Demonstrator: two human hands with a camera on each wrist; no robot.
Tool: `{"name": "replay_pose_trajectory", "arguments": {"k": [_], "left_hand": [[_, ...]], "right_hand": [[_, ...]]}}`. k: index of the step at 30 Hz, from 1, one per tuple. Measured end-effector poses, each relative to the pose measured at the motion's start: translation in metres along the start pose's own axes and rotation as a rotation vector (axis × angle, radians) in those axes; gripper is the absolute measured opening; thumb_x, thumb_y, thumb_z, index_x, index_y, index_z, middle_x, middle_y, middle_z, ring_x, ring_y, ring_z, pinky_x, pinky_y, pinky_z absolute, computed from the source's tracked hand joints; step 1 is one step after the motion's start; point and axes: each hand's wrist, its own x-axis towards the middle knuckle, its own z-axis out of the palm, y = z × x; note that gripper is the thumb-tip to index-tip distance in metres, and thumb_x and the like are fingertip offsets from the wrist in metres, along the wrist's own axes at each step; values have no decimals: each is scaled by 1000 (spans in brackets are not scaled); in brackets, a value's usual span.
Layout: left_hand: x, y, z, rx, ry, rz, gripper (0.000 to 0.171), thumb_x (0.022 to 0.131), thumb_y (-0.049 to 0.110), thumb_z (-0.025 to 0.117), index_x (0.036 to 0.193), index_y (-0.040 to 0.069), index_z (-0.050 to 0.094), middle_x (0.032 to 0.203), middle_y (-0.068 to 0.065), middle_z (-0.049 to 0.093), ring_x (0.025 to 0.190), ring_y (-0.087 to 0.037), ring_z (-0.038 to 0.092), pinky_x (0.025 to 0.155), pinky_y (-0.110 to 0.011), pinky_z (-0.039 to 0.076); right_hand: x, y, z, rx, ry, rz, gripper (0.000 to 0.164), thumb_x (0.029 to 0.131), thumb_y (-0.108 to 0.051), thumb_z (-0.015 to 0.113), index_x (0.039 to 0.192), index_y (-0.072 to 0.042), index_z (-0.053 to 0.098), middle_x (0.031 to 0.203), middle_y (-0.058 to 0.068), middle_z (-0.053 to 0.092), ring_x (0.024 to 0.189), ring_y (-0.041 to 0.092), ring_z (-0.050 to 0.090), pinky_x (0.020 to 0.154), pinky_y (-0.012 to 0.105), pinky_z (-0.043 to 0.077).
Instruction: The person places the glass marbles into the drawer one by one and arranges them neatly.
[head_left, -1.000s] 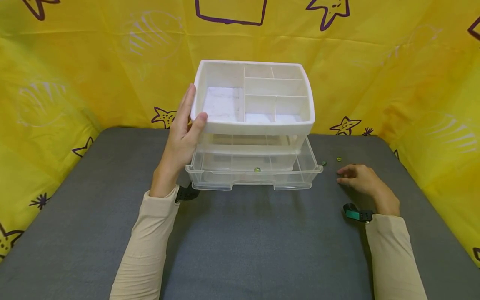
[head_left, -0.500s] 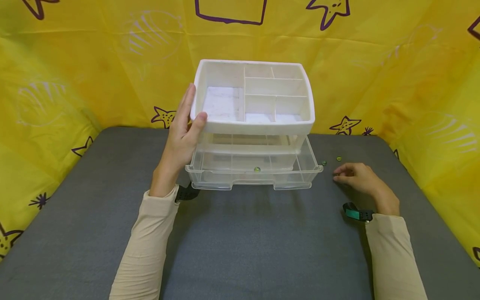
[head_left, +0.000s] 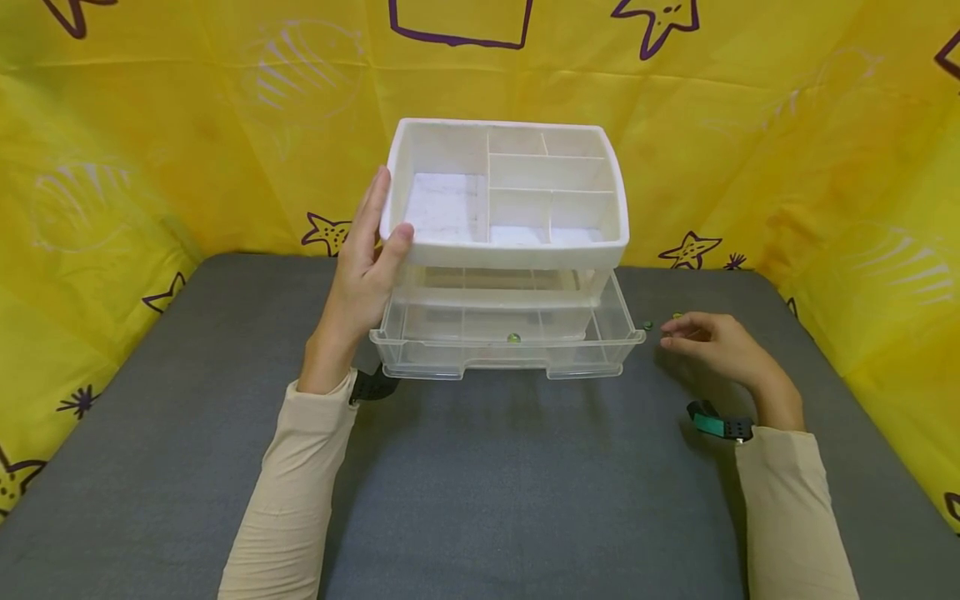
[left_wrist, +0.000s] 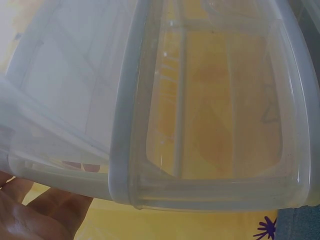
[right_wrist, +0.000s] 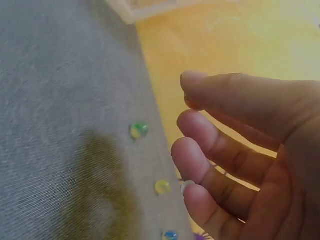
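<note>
A white plastic drawer organizer (head_left: 517, 255) with a divided top tray stands mid-table. Its clear lower drawer (head_left: 423, 360) is pulled out and holds a greenish marble (head_left: 513, 338). My left hand (head_left: 360, 287) grips the organizer's left side, thumb on the front rim and fingers along the side. To the right of the drawer, my right hand (head_left: 723, 346) is raised off the cloth. Its thumb and forefinger pinch a small reddish marble (right_wrist: 191, 103), mostly hidden. Near it lie a green marble (right_wrist: 139, 130), a yellow marble (right_wrist: 162, 187) and a blue marble (right_wrist: 170, 235).
Grey cloth (head_left: 480, 500) covers the table. A yellow patterned curtain (head_left: 262, 125) hangs behind and along both sides. The pulled-out drawer juts towards me, with its right corner close to the loose marbles.
My right hand's fingertips came together at the cloth, then the hand rose and shifted slightly left, partly covering the yellow marble in the head view. The left hand and organizer stay put.
</note>
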Motion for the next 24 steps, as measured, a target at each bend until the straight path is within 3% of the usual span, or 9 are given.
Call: {"name": "replay_pose_trajectory", "arguments": {"k": [14,24], "left_hand": [[0,1,0,1,3,-4,61,104,11,48,159,14,22,167,2,16,151,-10,19,122,-41,26],[1,-1,1,-1,7,-3,61,104,12,48,159,15,23,167,3,17,150,-10,21,121,-41,28]], "right_hand": [[-7,-25,-11,70,99,-95,28,96,-25,66,118,-6,68,98,-18,67,87,1,63,75,11,49],[-17,-54,-14,106,300,-184,27,94,-18,69,116,-4,68,93,-24,68,79,-3,62,68,10,47]]}}
